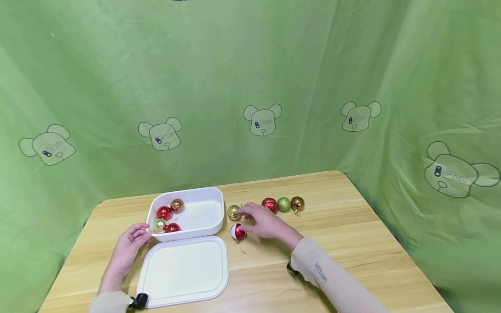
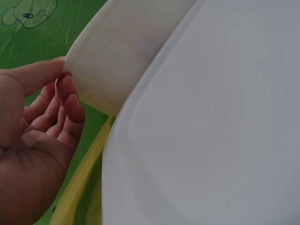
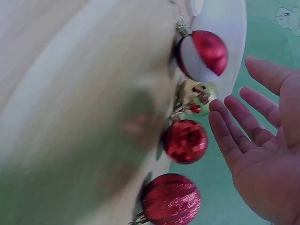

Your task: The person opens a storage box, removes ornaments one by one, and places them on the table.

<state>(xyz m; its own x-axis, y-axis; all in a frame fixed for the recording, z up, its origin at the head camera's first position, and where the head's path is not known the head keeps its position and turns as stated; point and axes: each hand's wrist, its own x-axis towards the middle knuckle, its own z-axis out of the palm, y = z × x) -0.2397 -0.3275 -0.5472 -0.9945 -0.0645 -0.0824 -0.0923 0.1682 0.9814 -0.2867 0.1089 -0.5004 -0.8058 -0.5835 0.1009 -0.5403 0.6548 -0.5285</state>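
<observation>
My left hand (image 1: 131,244) pinches the near left corner of a white plastic box (image 1: 203,232) between thumb and fingers. Several shiny Christmas balls, including a bronze one (image 1: 177,205), lie in the box's left part. Over the loose balls to the right of the box hovers my right hand (image 1: 266,221), its fingers extended and holding nothing. Closest to those fingers are a gold ball (image 1: 234,212), a red-and-white ball (image 1: 238,232) and a faceted red ball (image 3: 185,141), which the hand hides in the head view.
A white lid (image 1: 184,271) lies flat in front of the box. Behind the right hand sit a textured red ball (image 1: 269,204), a green glitter ball (image 1: 283,204) and a bronze-brown ball (image 1: 297,203) on the wooden table (image 1: 352,243). A green curtain (image 1: 219,87) surrounds the table.
</observation>
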